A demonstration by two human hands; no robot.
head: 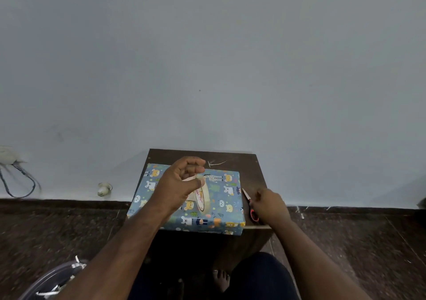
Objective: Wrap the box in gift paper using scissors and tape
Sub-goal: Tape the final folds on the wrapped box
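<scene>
Head view showed us the box point(191, 198), already covered in blue animal-print gift paper, lying on a small dark table point(251, 168) at lower centre of the frame. Our left hand point(179, 184) hung over it, thumb and fingers pinching a strip pulled from the tape roll point(202, 198) standing on the box. Our right hand point(270, 205) curled around the red-handled scissors point(250, 205) just right of the box.

Looks like a home room, not a workshop: plain pale-blue painted wall point(207, 57), dark speckled stone floor point(57, 235), small dark wooden desk point(253, 168) against the wall, loose cables point(20, 180) at the skirting, bare foot point(221, 279).
</scene>
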